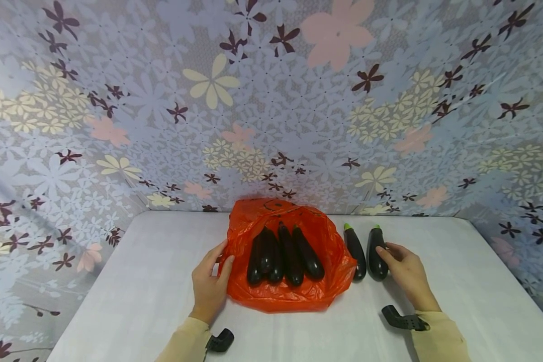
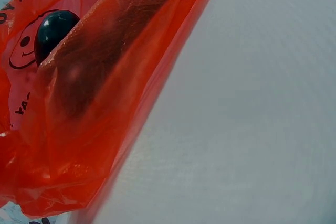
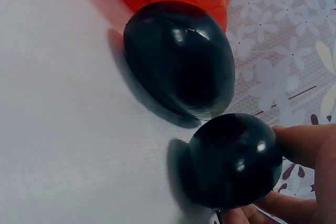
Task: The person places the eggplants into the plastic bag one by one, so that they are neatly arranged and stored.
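Note:
A red plastic bag (image 1: 280, 301) lies with its mouth facing the person, and several dark eggplants (image 1: 291, 259) rest side by side inside it. My left hand (image 1: 209, 286) holds the bag's left edge, thumb on the near side; the left wrist view shows the bag's wall (image 2: 131, 98) and one eggplant's rounded end (image 2: 55, 32), but not the hand. To the right of the bag, my right hand (image 1: 404, 271) grips an eggplant (image 1: 377, 256) with a green stem end, thumb on top and fingers round its right side. Another eggplant (image 1: 355, 254) lies between it and the bag.
The white table (image 1: 154, 281) runs back to a wall with flower-patterned covering (image 1: 271, 110). A black wrist-worn device (image 1: 404, 319) sits on each forearm. The bag carries printed black lettering and a smiling face (image 2: 23, 51).

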Action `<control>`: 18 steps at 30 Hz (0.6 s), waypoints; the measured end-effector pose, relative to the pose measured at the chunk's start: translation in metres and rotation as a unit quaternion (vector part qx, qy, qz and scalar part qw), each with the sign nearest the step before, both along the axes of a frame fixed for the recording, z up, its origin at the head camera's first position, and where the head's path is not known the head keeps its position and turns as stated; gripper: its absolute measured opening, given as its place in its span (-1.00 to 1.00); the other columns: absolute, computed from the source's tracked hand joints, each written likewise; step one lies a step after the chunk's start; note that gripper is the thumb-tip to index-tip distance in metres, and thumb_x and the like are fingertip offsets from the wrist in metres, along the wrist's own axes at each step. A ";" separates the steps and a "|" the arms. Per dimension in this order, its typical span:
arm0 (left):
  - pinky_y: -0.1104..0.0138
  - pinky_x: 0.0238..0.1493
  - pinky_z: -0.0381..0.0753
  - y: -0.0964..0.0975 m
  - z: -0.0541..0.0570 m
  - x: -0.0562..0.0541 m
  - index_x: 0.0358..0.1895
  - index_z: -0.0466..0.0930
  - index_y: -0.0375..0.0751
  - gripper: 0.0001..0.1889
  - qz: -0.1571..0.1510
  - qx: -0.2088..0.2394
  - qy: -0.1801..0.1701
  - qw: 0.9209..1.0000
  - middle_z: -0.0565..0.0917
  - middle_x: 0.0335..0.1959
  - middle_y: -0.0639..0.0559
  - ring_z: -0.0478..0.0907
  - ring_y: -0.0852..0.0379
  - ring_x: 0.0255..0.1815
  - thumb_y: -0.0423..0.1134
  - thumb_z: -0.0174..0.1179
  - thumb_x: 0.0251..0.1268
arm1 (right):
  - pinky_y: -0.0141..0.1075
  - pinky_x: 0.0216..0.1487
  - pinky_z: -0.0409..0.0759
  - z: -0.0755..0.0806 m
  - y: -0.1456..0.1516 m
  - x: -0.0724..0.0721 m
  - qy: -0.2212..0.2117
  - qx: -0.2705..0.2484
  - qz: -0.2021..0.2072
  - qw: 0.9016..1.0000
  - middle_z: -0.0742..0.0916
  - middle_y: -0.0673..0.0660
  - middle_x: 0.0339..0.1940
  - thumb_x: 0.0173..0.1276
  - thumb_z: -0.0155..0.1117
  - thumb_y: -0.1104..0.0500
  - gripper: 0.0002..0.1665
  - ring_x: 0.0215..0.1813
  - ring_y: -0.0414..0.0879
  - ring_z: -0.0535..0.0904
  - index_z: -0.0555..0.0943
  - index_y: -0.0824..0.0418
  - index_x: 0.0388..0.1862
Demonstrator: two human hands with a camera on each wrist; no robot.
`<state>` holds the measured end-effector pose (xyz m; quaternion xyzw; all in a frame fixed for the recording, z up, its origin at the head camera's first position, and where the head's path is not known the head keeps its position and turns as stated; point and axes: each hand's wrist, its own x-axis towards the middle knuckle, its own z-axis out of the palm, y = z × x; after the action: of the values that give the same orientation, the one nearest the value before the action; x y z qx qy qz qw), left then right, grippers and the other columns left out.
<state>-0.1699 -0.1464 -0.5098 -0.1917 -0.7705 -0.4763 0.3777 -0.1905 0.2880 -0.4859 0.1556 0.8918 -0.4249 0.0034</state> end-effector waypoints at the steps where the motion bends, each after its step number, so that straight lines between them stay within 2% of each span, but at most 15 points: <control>1: 0.54 0.11 0.55 0.000 0.000 0.000 0.29 0.54 -0.35 -0.33 0.001 -0.002 0.000 1.000 0.69 0.10 -0.19 0.66 -0.01 -0.03 -0.71 0.37 0.00 | -0.31 -0.20 0.52 0.000 0.000 0.000 0.002 0.000 -0.002 1.000 0.52 0.51 0.29 0.51 0.05 -0.30 -0.07 0.16 0.26 0.54 0.32 0.46 0.45; 5: 0.54 0.12 0.55 -0.001 -0.001 0.000 0.30 0.54 -0.33 -0.34 0.004 -0.005 -0.005 1.000 0.69 0.12 -0.18 0.66 -0.01 -0.03 -0.68 0.37 0.04 | -0.32 -0.21 0.50 0.000 -0.001 0.000 0.006 -0.006 -0.011 1.000 0.56 0.49 0.25 0.52 0.05 -0.25 -0.13 0.13 0.23 0.55 0.35 0.45 0.43; 12: 0.54 0.11 0.55 -0.001 -0.002 0.000 0.31 0.54 -0.30 -0.35 0.004 -0.006 -0.006 1.000 0.69 0.12 -0.17 0.66 0.00 -0.03 -0.66 0.37 0.06 | -0.13 -0.04 0.52 0.000 -0.001 -0.001 0.005 -0.018 -0.028 0.999 0.54 0.50 0.28 0.55 0.03 -0.17 -0.21 0.21 0.28 0.52 0.35 0.43 0.44; 14: 0.54 0.11 0.55 -0.001 -0.002 -0.001 0.30 0.54 -0.32 -0.34 0.005 -0.008 0.001 1.000 0.69 0.11 -0.17 0.66 0.00 -0.03 -0.68 0.37 0.03 | -0.17 -0.08 0.51 0.000 0.000 -0.001 0.012 -0.017 -0.033 0.999 0.56 0.48 0.25 0.55 0.04 -0.16 -0.24 0.16 0.24 0.54 0.37 0.42 0.43; 18: 0.53 0.12 0.55 -0.001 -0.001 -0.001 0.30 0.54 -0.32 -0.34 0.007 -0.010 0.004 1.000 0.70 0.11 -0.17 0.67 0.00 -0.03 -0.67 0.37 0.04 | -0.32 -0.27 0.49 0.001 -0.001 0.000 0.026 -0.019 -0.039 0.999 0.65 0.40 0.09 0.54 0.06 -0.12 -0.30 -0.11 0.06 0.56 0.44 0.39 0.39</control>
<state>-0.1707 -0.1473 -0.5107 -0.1920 -0.7753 -0.4648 0.3822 -0.1901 0.2871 -0.4847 0.1787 0.8767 -0.4453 -0.0334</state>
